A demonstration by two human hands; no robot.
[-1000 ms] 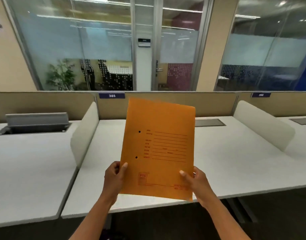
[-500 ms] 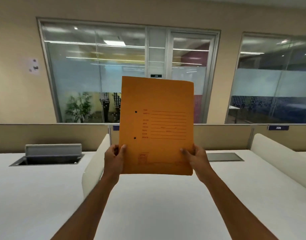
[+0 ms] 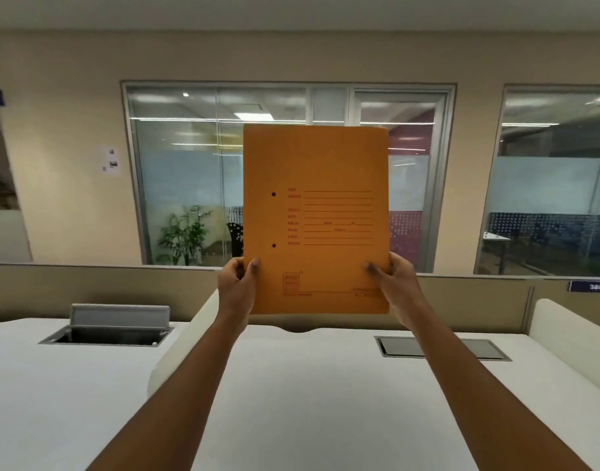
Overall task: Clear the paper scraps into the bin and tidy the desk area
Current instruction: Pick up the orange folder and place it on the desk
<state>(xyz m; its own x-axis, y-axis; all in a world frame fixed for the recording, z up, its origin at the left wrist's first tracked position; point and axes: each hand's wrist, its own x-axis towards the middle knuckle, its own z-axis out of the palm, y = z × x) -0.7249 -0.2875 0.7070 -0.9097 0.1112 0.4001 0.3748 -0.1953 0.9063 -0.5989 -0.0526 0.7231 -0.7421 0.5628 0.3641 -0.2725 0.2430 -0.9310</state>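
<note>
Flat orange card file folder (image 3: 315, 219), rectangular, upright, front face toward the camera. Two dark punch holes down its left margin, red ruled form lines mid-face, small red stamp box lower left; print too blurred to read. It hangs in the air above the white surface (image 3: 325, 402), in front of the glass partition window (image 3: 176, 171), touching nothing but the hands. Left hand (image 3: 236, 287) pinches the lower-left edge, thumb on the front. Right hand (image 3: 395, 287) pinches the lower-right edge the same way. Both arms stretched forward and up, hands level.
</note>
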